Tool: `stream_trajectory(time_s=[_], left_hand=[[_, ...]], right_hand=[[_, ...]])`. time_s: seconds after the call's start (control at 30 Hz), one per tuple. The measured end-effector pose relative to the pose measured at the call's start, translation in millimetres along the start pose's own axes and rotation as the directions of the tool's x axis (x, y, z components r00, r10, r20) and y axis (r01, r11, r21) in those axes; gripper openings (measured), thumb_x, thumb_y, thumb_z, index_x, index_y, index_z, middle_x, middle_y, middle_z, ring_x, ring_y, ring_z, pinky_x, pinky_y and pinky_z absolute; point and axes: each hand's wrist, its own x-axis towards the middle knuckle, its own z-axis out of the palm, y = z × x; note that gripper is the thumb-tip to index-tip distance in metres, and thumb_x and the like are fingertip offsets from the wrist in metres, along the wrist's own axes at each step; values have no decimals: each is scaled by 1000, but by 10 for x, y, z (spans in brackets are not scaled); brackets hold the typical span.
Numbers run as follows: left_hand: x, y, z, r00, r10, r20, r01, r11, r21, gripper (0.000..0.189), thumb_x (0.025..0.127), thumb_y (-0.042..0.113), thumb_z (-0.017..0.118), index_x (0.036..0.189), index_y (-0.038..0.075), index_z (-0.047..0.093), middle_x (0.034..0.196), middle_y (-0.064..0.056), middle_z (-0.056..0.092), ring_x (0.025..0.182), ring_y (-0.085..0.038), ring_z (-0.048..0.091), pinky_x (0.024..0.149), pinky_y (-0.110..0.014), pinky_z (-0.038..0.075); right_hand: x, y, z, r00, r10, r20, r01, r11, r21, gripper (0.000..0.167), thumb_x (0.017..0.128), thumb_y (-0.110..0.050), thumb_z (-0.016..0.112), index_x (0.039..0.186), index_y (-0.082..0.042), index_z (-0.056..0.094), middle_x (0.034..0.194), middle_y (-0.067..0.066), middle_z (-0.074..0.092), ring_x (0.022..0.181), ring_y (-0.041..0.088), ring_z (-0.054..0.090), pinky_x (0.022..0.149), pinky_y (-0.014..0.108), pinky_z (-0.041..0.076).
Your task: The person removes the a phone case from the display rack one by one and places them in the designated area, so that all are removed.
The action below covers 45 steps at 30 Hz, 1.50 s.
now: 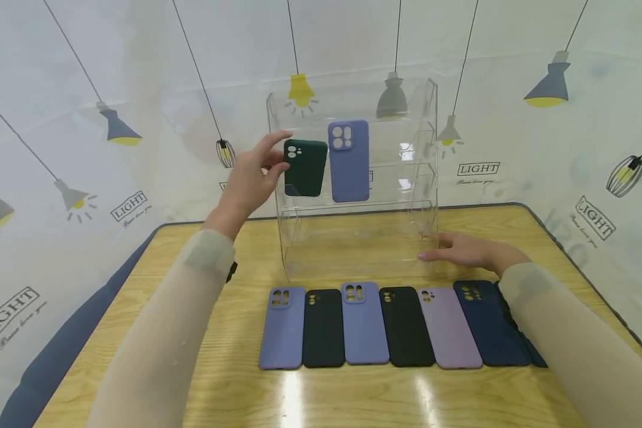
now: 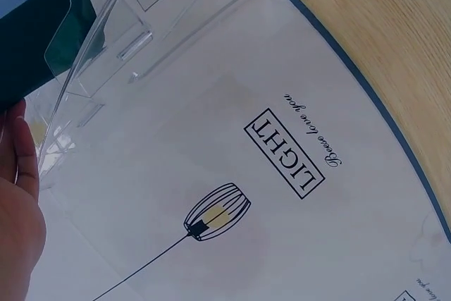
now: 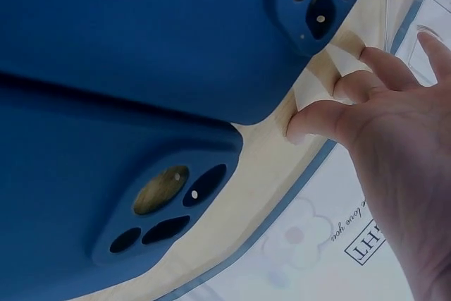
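Note:
My left hand (image 1: 250,181) pinches a dark green phone case (image 1: 305,169) by its left edge, thumb in front. The case stands upright at a middle tier of a clear acrylic display stand (image 1: 396,207), its lower part behind a clear lip in the left wrist view. Right beside it, a periwinkle phone case (image 1: 349,160) stands upright in the same stand. My right hand (image 1: 465,248) is by the stand's lower right side, fingers apart and slightly bent. Whether it touches the stand I cannot tell.
A row of phone cases lies flat before the stand: periwinkle (image 1: 282,333), black (image 1: 323,333), pink-lilac (image 1: 449,330) and navy (image 1: 492,327) among them. My right sleeve (image 1: 572,333) partly covers the rightmost one. Behind the wooden table (image 1: 235,380) hangs a lamp-patterned cloth (image 1: 155,71).

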Motion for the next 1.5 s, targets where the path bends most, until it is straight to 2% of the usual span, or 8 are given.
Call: stream_trajectory(time_s=[0.3, 0.57, 0.77, 0.93, 1.07, 1.23, 1.33, 1.5], left_hand=[[-38, 129, -180, 955, 96, -282, -118, 991, -64, 46, 99, 6, 75, 143, 12, 62, 108, -18, 82, 93, -31, 81, 86, -35, 64], [-433, 204, -480, 918, -126, -377, 29, 967, -253, 48, 96, 1, 77, 140, 15, 66, 106, -16, 82, 88, 8, 75, 87, -12, 59], [-954, 40, -755, 879, -391, -272, 276, 884, -378, 55, 97, 2, 76, 145, 28, 63, 94, 20, 77, 84, 2, 77, 81, -15, 62], [-1396, -157, -929, 844, -536, 23, 526, 820, -226, 63, 101, 8, 74, 156, 29, 52, 105, 6, 79, 86, -1, 78, 79, -19, 64], [-1731, -339, -967, 749, -592, 297, 642, 759, -109, 67, 103, 8, 71, 163, 23, 45, 126, -26, 73, 96, -19, 81, 82, -32, 67], [-2090, -577, -844, 557, -624, 547, 777, 625, -79, 71, 101, 1, 70, 164, 8, 39, 126, -31, 70, 99, -27, 78, 86, -45, 67], [-2223, -668, -718, 468, -637, 612, 818, 575, -27, 70, 99, -1, 70, 162, 1, 40, 118, -26, 74, 90, -25, 78, 81, -44, 68], [-2271, -709, -542, 428, -630, 648, 807, 589, 39, 66, 99, 1, 70, 158, -3, 43, 109, -20, 78, 83, -22, 76, 76, -41, 67]], right_hand=[[-10, 11, -4, 1000, 8, 2, -8, 1000, -9, 108, 99, -73, 56, 172, -9, 10, 175, 33, 12, 158, 61, 14, 122, 78, 26], [-2, 10, 17, 1000, -10, 1, 11, 1000, -4, 105, 100, -72, 57, 173, -15, 9, 175, 31, 12, 159, 61, 14, 122, 78, 26], [30, 9, 8, 1000, -16, -6, 16, 1000, -4, 106, 99, -73, 57, 173, -13, 9, 176, 30, 13, 159, 59, 13, 124, 77, 23], [23, 12, 1, 1000, -7, 2, 7, 1000, 1, 107, 99, -73, 57, 173, -12, 9, 176, 30, 13, 159, 60, 13, 124, 78, 23], [19, 17, -1, 1000, -4, 2, 4, 1000, -1, 107, 99, -73, 56, 173, -13, 9, 176, 30, 13, 159, 60, 12, 124, 79, 22], [31, 21, 3, 1000, -14, -1, 14, 1000, 2, 106, 99, -73, 57, 173, -15, 10, 176, 29, 14, 160, 59, 13, 124, 78, 22], [38, 36, 6, 1000, -26, -4, 26, 1000, 3, 104, 99, -72, 58, 173, -16, 12, 176, 28, 15, 160, 59, 14, 124, 77, 24], [21, 33, 6, 1000, -21, -2, 21, 1000, 12, 104, 99, -71, 58, 173, -16, 11, 176, 30, 15, 159, 60, 16, 122, 78, 27]])
